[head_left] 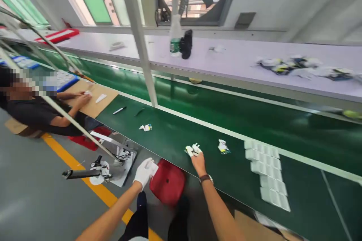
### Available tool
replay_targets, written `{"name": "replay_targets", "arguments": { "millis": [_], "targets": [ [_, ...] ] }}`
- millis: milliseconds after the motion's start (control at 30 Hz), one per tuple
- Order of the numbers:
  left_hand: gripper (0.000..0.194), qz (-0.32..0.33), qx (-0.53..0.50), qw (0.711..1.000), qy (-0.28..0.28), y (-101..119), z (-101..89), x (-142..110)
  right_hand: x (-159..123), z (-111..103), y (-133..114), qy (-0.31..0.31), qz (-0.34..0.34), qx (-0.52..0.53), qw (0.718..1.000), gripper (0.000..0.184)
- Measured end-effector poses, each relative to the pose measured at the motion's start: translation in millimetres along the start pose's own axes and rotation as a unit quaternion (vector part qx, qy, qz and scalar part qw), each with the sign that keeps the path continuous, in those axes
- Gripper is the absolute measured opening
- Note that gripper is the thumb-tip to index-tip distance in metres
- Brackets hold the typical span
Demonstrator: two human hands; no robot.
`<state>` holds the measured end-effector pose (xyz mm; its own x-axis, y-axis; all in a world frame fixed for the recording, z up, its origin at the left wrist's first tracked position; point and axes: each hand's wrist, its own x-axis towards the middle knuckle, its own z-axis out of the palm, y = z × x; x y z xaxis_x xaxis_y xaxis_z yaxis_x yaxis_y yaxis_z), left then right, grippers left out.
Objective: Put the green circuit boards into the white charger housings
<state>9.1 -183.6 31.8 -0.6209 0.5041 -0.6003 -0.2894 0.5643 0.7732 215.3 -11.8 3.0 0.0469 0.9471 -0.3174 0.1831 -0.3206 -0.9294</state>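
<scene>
My right hand (197, 157), a watch on its wrist, reaches onto the green conveyor belt (175, 135) and its fingertips close on a small white and yellow part (190, 150). My left hand (144, 171) wears a white glove and hangs closed beside the belt's near edge, just left of a red bin (168, 181); what it holds is hidden. Another small white part (223, 147) lies just right of my right hand. A third (145, 127) lies further left on the belt.
A block of white trays (267, 175) sits on the belt at right. A marker pen (119, 110) lies near cardboard (93, 98) where a seated person in black (36, 113) works. A raised shelf (243, 64) carries a bottle (175, 39) and packaged parts (305, 67).
</scene>
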Motion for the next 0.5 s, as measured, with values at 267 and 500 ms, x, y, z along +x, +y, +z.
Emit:
{"name": "replay_targets", "arguments": {
  "millis": [267,500],
  "targets": [
    [0.043,0.145,0.205,0.967,0.043,55,126.3,71,-100,-126,78,0.036,0.041,0.059,0.997,0.045],
    [0.05,0.186,0.291,0.93,0.125,54,126.4,68,-212,-256,143,0.033,0.255,0.066,0.964,0.029]
  ]
}}
